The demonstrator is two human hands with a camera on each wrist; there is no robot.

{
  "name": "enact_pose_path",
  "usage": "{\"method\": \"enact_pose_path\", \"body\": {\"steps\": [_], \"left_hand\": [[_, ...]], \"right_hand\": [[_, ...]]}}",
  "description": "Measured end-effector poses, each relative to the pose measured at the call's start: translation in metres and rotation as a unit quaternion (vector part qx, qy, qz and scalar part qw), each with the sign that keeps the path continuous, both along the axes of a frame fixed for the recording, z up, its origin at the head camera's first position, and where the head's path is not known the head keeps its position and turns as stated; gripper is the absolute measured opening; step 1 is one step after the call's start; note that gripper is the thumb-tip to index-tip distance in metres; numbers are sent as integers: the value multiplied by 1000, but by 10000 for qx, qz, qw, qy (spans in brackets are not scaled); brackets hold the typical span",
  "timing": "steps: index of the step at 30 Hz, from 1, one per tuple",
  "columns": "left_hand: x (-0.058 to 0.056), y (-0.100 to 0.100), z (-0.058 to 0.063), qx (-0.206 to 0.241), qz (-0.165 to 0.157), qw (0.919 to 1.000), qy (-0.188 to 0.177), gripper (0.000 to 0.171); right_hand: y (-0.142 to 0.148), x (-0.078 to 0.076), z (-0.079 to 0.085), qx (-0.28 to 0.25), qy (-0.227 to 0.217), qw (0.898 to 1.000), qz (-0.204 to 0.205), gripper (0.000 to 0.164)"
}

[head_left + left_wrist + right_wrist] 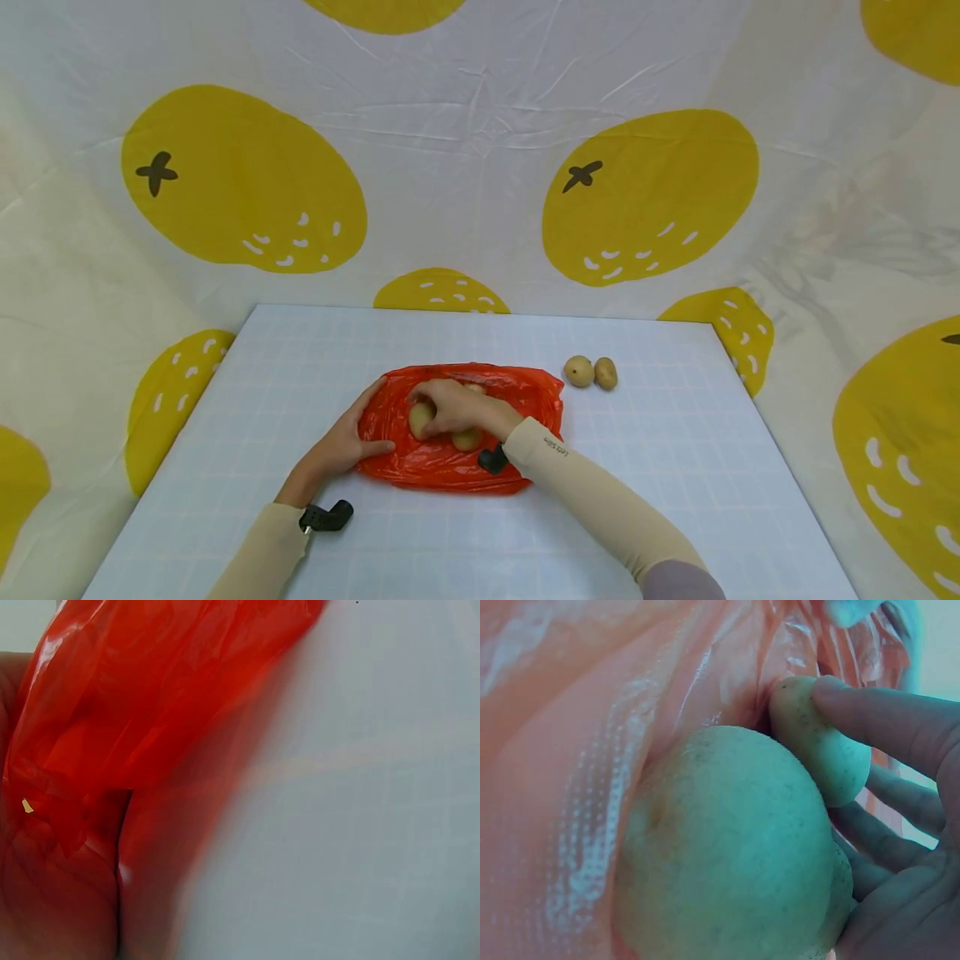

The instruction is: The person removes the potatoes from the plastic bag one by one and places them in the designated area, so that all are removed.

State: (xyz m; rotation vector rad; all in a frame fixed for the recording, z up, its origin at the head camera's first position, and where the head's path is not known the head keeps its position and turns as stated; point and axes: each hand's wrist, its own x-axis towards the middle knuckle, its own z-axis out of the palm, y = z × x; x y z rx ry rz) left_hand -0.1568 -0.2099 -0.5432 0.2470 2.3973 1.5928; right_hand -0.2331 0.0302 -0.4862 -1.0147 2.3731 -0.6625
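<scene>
A red plastic bag (442,471) lies spread on the table with several potatoes on it. My right hand (453,407) pinches a potato (421,421) between thumb and fingers over the bag's middle; the right wrist view shows that held potato (821,742) close to a larger potato (720,847). Beside the hand, another potato (467,439) rests in the bag, and one more (475,388) is partly hidden behind it. At the bag's left end my left hand (348,437) rests with thumb and fingers spread against the plastic. Red film covers part of its palm (60,900) in the left wrist view.
Two loose potatoes, a round one (579,372) and a smaller one (606,374), lie side by side beyond the bag's right end. A pale checked cover lies over the table (637,500). Behind the table hangs a cloth (450,200) with yellow fruit prints.
</scene>
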Motion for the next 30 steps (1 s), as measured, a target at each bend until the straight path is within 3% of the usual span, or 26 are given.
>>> {"method": "enact_pose_path", "body": {"steps": [10, 18, 26, 30], "left_hand": [[0, -1, 0, 0, 6, 10000, -1, 109], [-2, -1, -2, -68, 10, 10000, 22, 110], [-1, -1, 2, -72, 49, 9999, -70, 111], [-1, 0, 2, -14, 47, 10000, -45, 110]], "right_hand": [[1, 2, 2, 142, 88, 9998, 60, 52], [1, 5, 2, 395, 502, 9971, 412, 58], [1, 5, 0, 233, 350, 9989, 219, 54], [2, 5, 0, 270, 520, 9977, 327, 53]]}}
